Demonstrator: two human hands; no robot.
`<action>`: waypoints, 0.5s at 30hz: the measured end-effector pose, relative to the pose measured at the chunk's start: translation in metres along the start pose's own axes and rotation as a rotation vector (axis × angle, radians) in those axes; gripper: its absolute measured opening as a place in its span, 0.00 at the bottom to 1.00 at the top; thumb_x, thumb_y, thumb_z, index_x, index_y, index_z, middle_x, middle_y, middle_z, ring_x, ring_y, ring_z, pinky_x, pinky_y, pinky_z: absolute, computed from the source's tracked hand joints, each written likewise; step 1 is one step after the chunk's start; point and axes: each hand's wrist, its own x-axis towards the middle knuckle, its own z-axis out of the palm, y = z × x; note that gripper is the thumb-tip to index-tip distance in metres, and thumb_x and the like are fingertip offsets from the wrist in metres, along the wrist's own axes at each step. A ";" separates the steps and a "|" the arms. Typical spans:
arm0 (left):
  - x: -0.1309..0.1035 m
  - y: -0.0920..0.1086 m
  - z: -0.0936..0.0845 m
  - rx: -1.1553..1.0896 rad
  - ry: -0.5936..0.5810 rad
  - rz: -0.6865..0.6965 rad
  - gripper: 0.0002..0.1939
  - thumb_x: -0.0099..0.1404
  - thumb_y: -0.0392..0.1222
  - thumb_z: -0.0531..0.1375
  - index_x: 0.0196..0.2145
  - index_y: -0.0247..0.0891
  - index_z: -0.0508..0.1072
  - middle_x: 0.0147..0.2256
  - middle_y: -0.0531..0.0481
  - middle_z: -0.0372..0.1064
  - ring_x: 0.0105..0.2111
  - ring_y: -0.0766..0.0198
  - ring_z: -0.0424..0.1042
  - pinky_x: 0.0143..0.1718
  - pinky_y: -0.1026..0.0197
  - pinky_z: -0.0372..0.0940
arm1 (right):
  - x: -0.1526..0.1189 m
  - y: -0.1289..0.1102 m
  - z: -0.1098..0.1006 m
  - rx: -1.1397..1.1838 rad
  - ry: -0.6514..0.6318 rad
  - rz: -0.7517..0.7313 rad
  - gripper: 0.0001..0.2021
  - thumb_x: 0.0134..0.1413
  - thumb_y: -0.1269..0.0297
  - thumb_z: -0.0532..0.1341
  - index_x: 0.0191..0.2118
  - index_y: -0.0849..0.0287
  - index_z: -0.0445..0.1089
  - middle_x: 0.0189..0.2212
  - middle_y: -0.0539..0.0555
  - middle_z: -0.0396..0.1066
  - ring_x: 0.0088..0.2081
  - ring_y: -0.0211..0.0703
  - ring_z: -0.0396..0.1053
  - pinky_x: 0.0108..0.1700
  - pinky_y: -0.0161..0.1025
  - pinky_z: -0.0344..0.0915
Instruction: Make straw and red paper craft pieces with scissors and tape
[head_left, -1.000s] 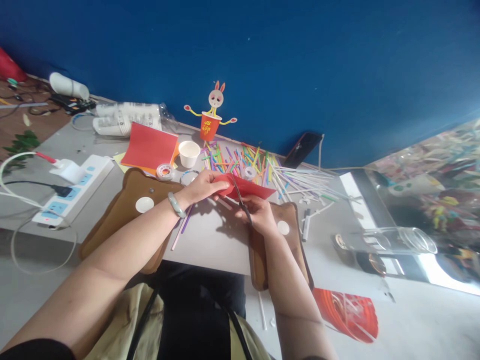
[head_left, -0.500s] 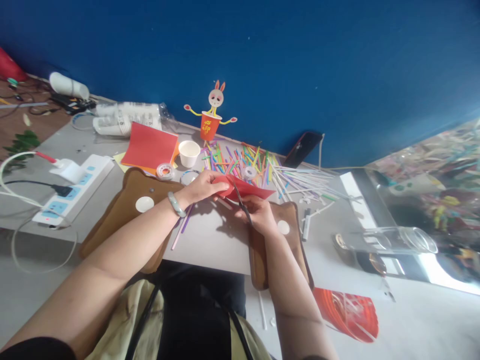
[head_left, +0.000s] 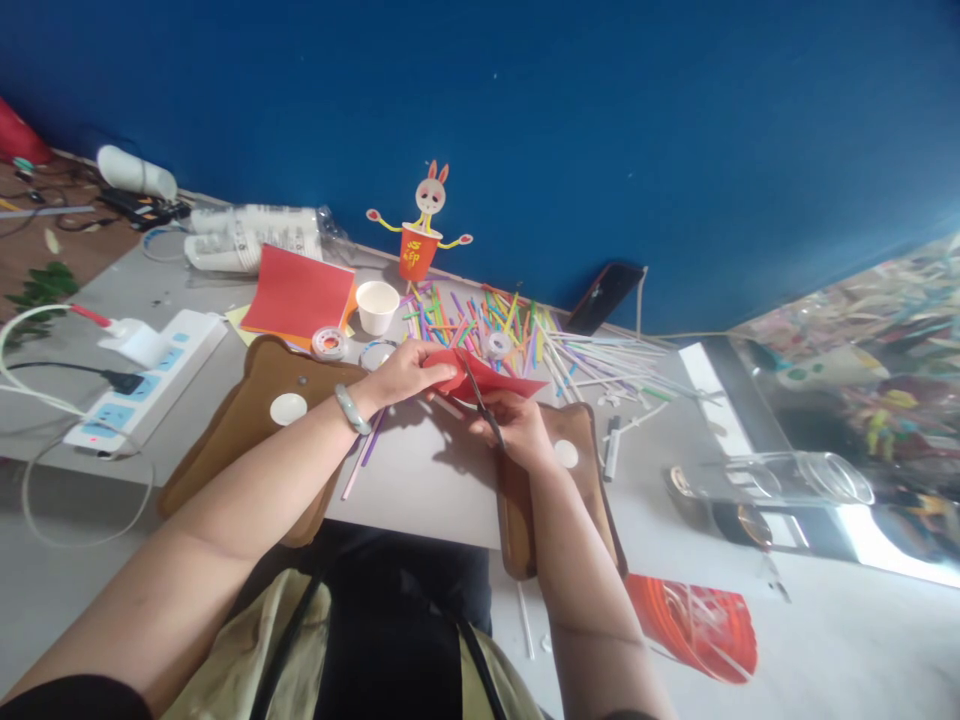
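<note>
My left hand (head_left: 412, 371) pinches the left end of a sheet of red paper (head_left: 506, 379), thumb on top. In my right hand (head_left: 516, 428) is a pair of dark-handled scissors (head_left: 486, 408), its blades at the paper just right of my left thumb. The paper is held above the table between both hands and reaches out over the right hand's knuckles. Parts of the scissor handles are hidden by the right fingers. Under my forearms lie two brown pads, a left pad (head_left: 217, 440) and a right pad (head_left: 559, 510), each with a white disc.
Beyond my hands lie many coloured paper sticks (head_left: 480, 325), a white paper cup (head_left: 377, 307), tape rolls and red paper sheets (head_left: 300, 292). A rabbit figure in a red cup (head_left: 418, 250) stands by the wall. At left is a power strip (head_left: 150, 380); at right, a clear jar (head_left: 780, 478).
Almost nothing differs. Both hands keep their places on the paper and scissors; the whole view has shifted very slightly.
</note>
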 end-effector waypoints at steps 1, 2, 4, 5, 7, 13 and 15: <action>0.000 0.000 0.000 0.000 0.001 0.003 0.11 0.60 0.42 0.59 0.23 0.34 0.69 0.22 0.54 0.65 0.19 0.73 0.64 0.21 0.69 0.59 | 0.000 0.000 0.000 -0.001 0.001 0.002 0.24 0.28 0.53 0.77 0.32 0.59 0.71 0.14 0.45 0.65 0.14 0.32 0.58 0.16 0.32 0.55; 0.000 -0.001 0.000 0.001 0.003 0.005 0.11 0.60 0.42 0.59 0.24 0.34 0.69 0.22 0.54 0.66 0.19 0.73 0.64 0.21 0.69 0.59 | 0.000 0.001 0.000 0.000 0.003 0.003 0.24 0.28 0.53 0.77 0.32 0.60 0.71 0.14 0.45 0.65 0.14 0.32 0.58 0.16 0.32 0.55; 0.001 -0.001 0.000 -0.002 0.014 0.011 0.10 0.60 0.42 0.60 0.24 0.34 0.70 0.22 0.54 0.66 0.19 0.73 0.64 0.20 0.69 0.59 | 0.000 0.002 -0.001 0.006 0.007 0.001 0.24 0.29 0.53 0.77 0.32 0.60 0.71 0.14 0.44 0.65 0.14 0.32 0.58 0.16 0.32 0.55; 0.001 0.000 0.000 -0.006 0.019 0.014 0.10 0.60 0.42 0.59 0.25 0.34 0.70 0.22 0.54 0.66 0.19 0.73 0.64 0.20 0.69 0.60 | 0.000 0.002 -0.001 0.009 0.008 -0.001 0.24 0.29 0.53 0.77 0.32 0.60 0.72 0.14 0.44 0.65 0.14 0.32 0.58 0.16 0.32 0.55; 0.000 0.001 0.000 -0.022 0.025 0.018 0.10 0.61 0.41 0.59 0.25 0.33 0.71 0.23 0.54 0.67 0.19 0.73 0.65 0.20 0.69 0.60 | 0.000 0.003 -0.002 0.012 0.005 -0.007 0.24 0.29 0.53 0.77 0.33 0.60 0.72 0.14 0.45 0.65 0.14 0.32 0.58 0.16 0.32 0.55; 0.000 0.004 0.001 -0.093 0.048 -0.012 0.08 0.61 0.41 0.60 0.28 0.33 0.72 0.22 0.54 0.68 0.18 0.74 0.64 0.20 0.70 0.60 | 0.001 0.005 -0.003 0.004 0.006 0.000 0.25 0.30 0.52 0.77 0.34 0.60 0.72 0.15 0.45 0.65 0.15 0.32 0.58 0.16 0.32 0.55; 0.000 0.003 0.002 -0.105 0.054 -0.015 0.08 0.60 0.41 0.61 0.29 0.33 0.73 0.22 0.54 0.68 0.18 0.74 0.63 0.20 0.70 0.60 | 0.000 0.005 -0.003 0.004 0.005 -0.002 0.24 0.31 0.52 0.77 0.34 0.60 0.72 0.15 0.45 0.65 0.15 0.32 0.58 0.16 0.32 0.56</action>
